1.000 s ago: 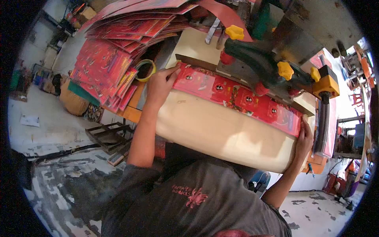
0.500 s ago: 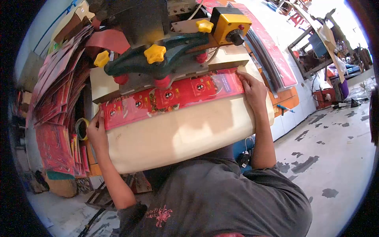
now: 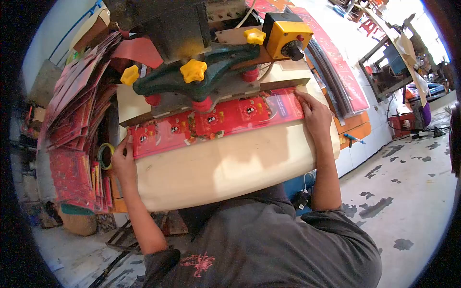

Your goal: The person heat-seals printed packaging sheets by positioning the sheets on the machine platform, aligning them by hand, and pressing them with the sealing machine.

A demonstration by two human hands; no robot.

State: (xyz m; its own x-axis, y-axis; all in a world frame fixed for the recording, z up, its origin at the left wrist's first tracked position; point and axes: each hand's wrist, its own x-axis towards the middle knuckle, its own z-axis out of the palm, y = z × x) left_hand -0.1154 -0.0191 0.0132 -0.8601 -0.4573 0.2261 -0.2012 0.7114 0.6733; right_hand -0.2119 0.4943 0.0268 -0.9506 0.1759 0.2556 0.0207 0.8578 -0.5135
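Observation:
A long strip of red printed plastic packaging [image 3: 216, 126] lies flat on a pale board [image 3: 225, 163], its far edge along a raised wooden ledge [image 3: 283, 79]. At the strip's left end, my left hand [image 3: 125, 163] grips the edge between thumb and fingers. My right hand [image 3: 315, 115] is closed on the opposite end, thumb side on top, some fingers hidden below. Just above the strip's far edge stands a press head with a dark green bracket [image 3: 173, 85], yellow star knobs [image 3: 193, 71] and red feet [image 3: 201, 105].
Piled red printed sheets [image 3: 72, 168] stand at the left, with a tape roll [image 3: 104, 156] beside them. A yellow control box [image 3: 286, 39] with a black dial sits at the right of the press. Further right are long stacked red sheets [image 3: 348, 91] and a blue pen [image 3: 354, 138].
The whole view has shifted slightly to the right and down. My hands and the packaging strip keep about the same place relative to the press.

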